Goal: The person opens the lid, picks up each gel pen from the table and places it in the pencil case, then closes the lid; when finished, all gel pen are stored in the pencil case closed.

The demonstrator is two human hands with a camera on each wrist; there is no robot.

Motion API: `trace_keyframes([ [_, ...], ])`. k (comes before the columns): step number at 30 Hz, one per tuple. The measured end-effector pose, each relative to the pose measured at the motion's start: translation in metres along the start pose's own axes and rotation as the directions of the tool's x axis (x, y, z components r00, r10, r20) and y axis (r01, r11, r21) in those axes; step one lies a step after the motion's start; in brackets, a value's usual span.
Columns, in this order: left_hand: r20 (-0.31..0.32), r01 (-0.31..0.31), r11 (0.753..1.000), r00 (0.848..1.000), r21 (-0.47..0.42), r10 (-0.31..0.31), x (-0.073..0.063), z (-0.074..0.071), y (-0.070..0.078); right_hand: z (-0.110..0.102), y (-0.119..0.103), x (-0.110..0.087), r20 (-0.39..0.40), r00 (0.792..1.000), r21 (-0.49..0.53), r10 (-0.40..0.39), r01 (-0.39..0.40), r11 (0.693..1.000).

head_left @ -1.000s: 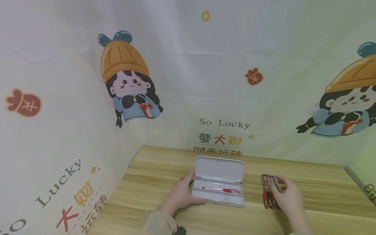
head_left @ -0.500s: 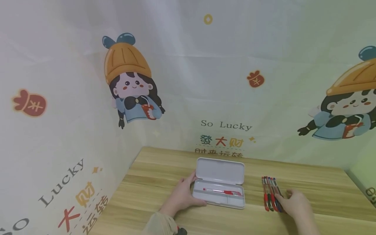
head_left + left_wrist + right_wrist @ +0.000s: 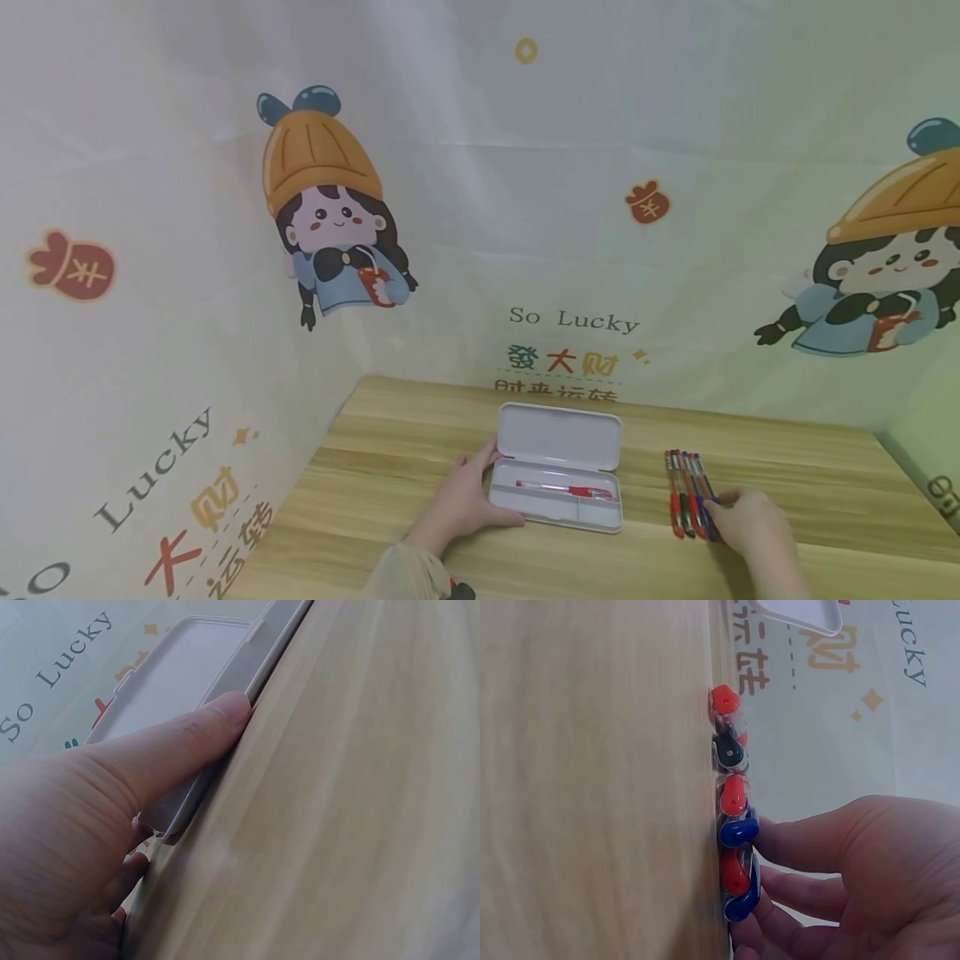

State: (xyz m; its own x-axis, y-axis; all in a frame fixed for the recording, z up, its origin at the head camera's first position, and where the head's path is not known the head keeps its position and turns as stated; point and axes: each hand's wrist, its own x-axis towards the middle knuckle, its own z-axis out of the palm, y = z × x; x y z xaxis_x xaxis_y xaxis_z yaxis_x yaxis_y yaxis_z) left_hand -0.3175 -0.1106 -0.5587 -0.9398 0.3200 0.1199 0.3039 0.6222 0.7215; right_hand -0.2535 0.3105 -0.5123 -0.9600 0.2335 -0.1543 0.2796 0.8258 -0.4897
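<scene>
A white pencil case [image 3: 560, 437] lies with its lid raised on the table. One clear pen with a red grip [image 3: 579, 491] lies in its rear compartment. My left hand [image 3: 457, 500] holds the case by its left end, the thumb [image 3: 229, 709] along the front wall and other fingers behind. To the right, several gel pens [image 3: 677, 515] with red, black and blue grips lie side by side in a row. At the row's right end my right hand [image 3: 756, 523] pinches pens, its thumb against a blue pen [image 3: 739, 832] and fingertips by another blue one.
The wooden table [image 3: 405, 417] meets a printed curtain [image 3: 450, 250] at the back and left. A divider splits the case's front part into two compartments.
My right hand lifted off the middle of the pens, shifted right and now takes hold at the row's right end. The left hand stays on the case. The head view moved slightly.
</scene>
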Motion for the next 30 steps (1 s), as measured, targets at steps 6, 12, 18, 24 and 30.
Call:
trace_keyframes([
  [6, 0.004, 0.012, 1.0, 1.0, -0.009, -0.012, 0.0, 0.001, -0.001, 0.0, -0.002, -0.001, -0.008, 1.0, 0.03, 0.011, -0.011, 0.999],
  [12, 0.004, 0.01, 1.0, 1.0, -0.01, -0.01, 0.001, 0.0, -0.001, -0.001, -0.002, -0.002, -0.026, 0.999, 0.046, 0.02, -0.019, 0.999],
  [18, 0.002, 0.008, 1.0, 1.0, -0.008, -0.008, 0.002, 0.0, -0.001, -0.001, -0.002, -0.002, -0.064, 0.998, 0.064, 0.014, -0.01, 0.998],
  [24, 0.004, 0.022, 1.0, 1.0, -0.004, -0.022, 0.001, 0.001, -0.001, -0.002, -0.005, -0.002, -0.106, 0.994, 0.093, 0.016, -0.006, 0.996],
  [30, 0.007, 0.011, 1.0, 1.0, -0.007, -0.011, 0.001, 0.001, -0.002, -0.001, -0.014, 0.0, -0.16, 0.987, 0.1, 0.002, 0.015, 0.995],
])
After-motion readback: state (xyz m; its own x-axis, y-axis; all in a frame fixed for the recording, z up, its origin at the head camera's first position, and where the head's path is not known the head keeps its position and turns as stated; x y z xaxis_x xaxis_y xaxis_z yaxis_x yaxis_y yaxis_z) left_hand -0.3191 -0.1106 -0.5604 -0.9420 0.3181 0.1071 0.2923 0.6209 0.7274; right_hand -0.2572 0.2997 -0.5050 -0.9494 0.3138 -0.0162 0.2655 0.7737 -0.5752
